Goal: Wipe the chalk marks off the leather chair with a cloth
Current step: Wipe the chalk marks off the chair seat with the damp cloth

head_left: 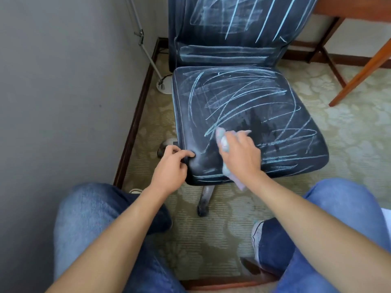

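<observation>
The right hand [241, 153] grips a bunched pale cloth [224, 144] and presses it on the chair [296, 144] seat, near its front left part. Cloth ends stick out past the fingers and hang below the wrist over the seat's front edge. The left hand [171, 168] curls round the seat's front left corner, just left of the right hand. Chalk marks [243, 98] cover the seat beyond and right of the cloth; a darker patch lies just beyond the right hand.
</observation>
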The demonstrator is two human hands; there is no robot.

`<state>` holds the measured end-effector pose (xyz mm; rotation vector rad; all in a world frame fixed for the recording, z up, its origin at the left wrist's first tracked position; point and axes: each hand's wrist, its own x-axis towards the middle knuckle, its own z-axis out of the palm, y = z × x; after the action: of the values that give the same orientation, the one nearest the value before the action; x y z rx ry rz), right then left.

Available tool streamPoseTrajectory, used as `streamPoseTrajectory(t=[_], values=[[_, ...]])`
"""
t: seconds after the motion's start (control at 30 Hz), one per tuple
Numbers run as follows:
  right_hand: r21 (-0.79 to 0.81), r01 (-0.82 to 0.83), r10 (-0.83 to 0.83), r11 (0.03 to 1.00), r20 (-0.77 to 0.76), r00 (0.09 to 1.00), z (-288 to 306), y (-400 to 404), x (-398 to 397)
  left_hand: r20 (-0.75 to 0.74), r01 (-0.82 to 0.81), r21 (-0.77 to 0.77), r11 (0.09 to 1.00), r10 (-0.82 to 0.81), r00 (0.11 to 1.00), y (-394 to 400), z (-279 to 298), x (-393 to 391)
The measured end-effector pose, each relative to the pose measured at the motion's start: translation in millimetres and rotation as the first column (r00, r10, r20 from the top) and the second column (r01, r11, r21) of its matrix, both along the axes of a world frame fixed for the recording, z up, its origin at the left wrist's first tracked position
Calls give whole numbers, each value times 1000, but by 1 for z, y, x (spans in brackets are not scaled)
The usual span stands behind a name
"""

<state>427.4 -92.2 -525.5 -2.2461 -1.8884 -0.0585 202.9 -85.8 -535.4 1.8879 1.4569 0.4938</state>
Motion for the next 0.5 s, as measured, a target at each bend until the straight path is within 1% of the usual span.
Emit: streamPoseTrajectory(t=[0.07,0.13,0.17,0.27,0.4,0.47,0.5], values=[[-27,211,-213,977,-128,969,5,5,17,84,-15,-49,999,19,996,0,0,7],[-38,276,-278,961,-176,944,7,9,13,119,-20,-95,995,32,992,2,1,15],[-30,258,-259,966,-187,948,7,8,6,126,-27,-113,993,41,991,1,1,18],[18,70,-65,997,-208,976,2,-5,-26,162,-47,-136,990,69,984,1,0,22],[103,-162,181,981,-208,961,-11,-34,-50,161,-95,-121,988,113,980,4,-2,24],[72,-296,304,953,-182,935,-11,-37,-41,159,-127,-111,986,143,977,5,-4,24],[41,-349,351,936,-139,926,-8,-36,-33,163,-138,-98,986,153,975,4,-4,24]])
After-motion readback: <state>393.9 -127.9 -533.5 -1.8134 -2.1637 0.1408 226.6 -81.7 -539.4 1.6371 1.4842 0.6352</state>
